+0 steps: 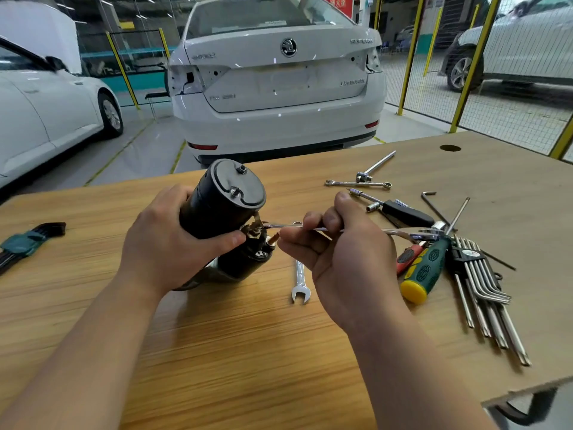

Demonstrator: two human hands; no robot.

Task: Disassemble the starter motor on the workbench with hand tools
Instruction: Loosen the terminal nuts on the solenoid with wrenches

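The black starter motor stands tilted on the wooden workbench, its round end cap facing up and toward me. My left hand grips the motor body from the left, thumb near the solenoid terminals. My right hand pinches a slim chrome wrench by the shank. The wrench's left end sits on a terminal nut at the motor's lower right side. Part of the wrench shank is hidden by my fingers.
A combination wrench lies under my right hand. To the right lie a green-and-yellow screwdriver, a set of hex keys, a black-handled driver and a socket bar. A second key set lies far left. A white car is parked behind.
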